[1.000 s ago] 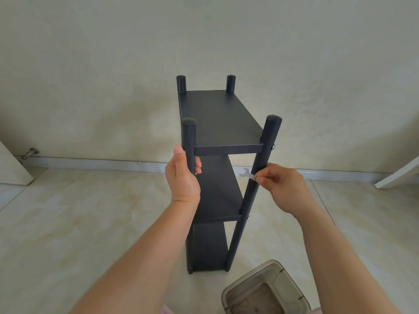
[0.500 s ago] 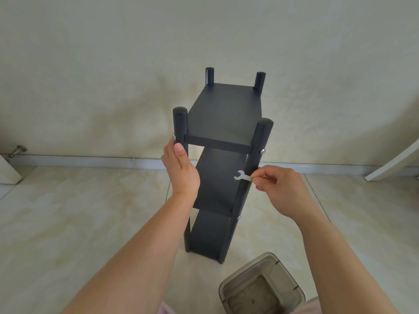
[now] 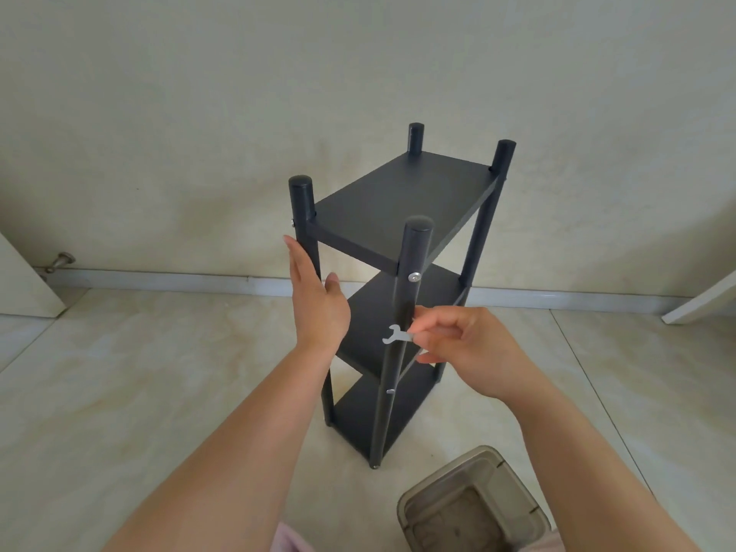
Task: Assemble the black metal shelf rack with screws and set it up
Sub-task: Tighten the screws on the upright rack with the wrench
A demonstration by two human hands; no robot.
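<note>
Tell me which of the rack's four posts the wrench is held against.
The near right post, closest to the camera with a silver screw under the top shelf. The right hand pinches the wrench across it; the left hand is at the near left post.

The shelf rack (image 3: 402,241) stands on the floor (image 3: 119,392) in front of me, with the wall (image 3: 199,113) behind it. My left hand (image 3: 316,300) is at the rack's near left post, and my right hand (image 3: 458,344) is just right of its nearest post, pinching a small wrench (image 3: 396,335) that crosses that post. A bin (image 3: 470,507) sits on the floor nearer to me than the rack and to its right, and a doorstop (image 3: 59,261) is far off to the rack's left at the foot of the wall.
</note>
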